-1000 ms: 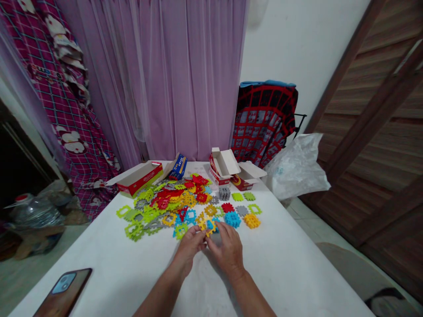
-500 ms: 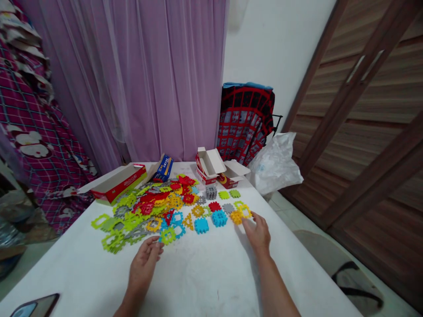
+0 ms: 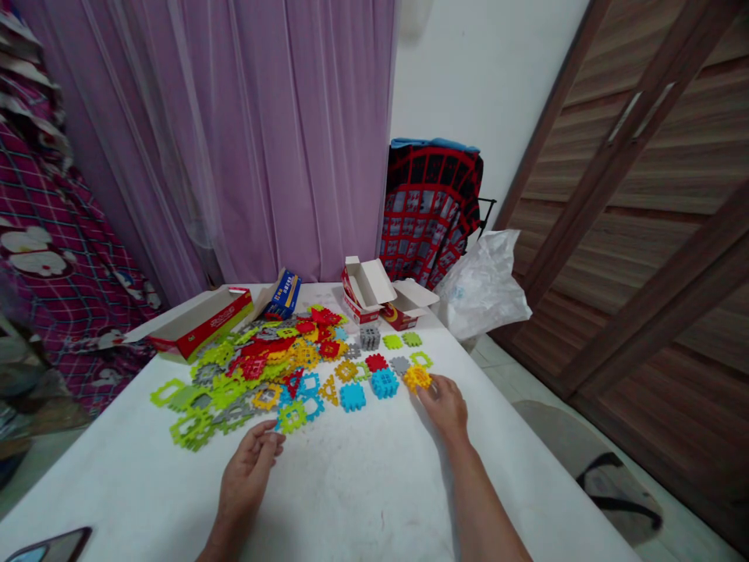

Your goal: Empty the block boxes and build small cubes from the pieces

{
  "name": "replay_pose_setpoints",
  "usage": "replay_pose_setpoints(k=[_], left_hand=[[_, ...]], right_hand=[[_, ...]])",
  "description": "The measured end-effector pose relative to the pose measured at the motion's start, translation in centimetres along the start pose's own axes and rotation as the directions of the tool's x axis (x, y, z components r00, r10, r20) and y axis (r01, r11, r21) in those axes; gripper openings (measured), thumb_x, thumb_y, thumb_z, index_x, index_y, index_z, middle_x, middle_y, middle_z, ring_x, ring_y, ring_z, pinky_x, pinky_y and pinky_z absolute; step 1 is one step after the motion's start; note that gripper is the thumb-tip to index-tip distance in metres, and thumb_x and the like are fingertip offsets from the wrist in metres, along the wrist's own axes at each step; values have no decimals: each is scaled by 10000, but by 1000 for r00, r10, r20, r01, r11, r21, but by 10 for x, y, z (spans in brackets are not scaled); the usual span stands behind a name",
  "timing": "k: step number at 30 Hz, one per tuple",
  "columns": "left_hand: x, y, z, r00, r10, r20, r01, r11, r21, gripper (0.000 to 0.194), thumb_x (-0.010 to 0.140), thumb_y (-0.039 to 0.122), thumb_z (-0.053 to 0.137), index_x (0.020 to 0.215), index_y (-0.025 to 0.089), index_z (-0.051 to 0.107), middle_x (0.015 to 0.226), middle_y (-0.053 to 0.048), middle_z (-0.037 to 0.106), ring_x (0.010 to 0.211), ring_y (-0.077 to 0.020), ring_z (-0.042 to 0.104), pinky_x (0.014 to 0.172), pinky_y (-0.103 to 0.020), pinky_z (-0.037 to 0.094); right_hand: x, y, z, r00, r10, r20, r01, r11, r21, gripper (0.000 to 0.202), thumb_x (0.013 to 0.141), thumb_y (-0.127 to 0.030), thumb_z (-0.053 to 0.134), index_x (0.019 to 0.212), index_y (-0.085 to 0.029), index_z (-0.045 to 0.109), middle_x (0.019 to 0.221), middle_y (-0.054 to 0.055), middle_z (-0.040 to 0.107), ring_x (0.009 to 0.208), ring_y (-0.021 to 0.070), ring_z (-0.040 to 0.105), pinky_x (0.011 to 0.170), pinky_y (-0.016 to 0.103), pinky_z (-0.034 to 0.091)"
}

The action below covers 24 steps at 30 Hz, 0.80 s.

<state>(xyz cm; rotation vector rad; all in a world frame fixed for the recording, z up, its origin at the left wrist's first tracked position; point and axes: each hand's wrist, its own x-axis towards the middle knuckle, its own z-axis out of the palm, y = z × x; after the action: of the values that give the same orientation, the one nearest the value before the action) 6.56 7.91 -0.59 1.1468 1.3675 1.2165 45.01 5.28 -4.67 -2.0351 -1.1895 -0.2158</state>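
My right hand holds a yellow interlocking tile at its fingertips, over or against the yellow-orange tile beside it. My left hand rests on the table with loosely curled fingers, holding nothing I can see. Its fingertips lie close to a lime green tile. Between the hands sit a blue tile stack and another blue stack. A red tile, a grey tile and a green frame tile lie just behind.
A heap of mixed tiles covers the table's left-middle. Behind stand a long red box, a blue box and open red cartons. A grey stack is near them. A phone lies front left; a plastic bag is beyond the right edge.
My right hand has moved the yellow tile slightly left, onto or against the yellow-orange tile. My left hand stays beside the green tile. The view has shifted slightly.
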Motion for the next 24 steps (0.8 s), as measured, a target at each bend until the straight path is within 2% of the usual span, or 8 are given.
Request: replay_pose_setpoints(k=[14, 24], left_hand=[[1, -6, -3, 999, 3, 34, -3, 1000, -3, 759, 514, 787, 704, 986, 194, 655, 762, -63, 733, 704, -217, 689, 623, -315, 546], [1, -9, -3, 999, 6, 45, -6, 1000, -2, 738, 537, 773, 705, 994, 195, 651, 767, -55, 731, 698, -201, 675, 621, -300, 535]], right_hand=[[-3, -5, 0, 1000, 18, 12, -17, 997, -82, 427, 769, -440, 547, 1081, -178, 676, 1096, 97, 675, 1014, 249, 600, 823, 353, 455], [-3, -8, -2, 998, 50, 43, -42, 985, -166, 488, 778, -440, 596, 1173, -158, 629, 1134, 118, 668, 1035, 254, 600, 852, 351, 447]])
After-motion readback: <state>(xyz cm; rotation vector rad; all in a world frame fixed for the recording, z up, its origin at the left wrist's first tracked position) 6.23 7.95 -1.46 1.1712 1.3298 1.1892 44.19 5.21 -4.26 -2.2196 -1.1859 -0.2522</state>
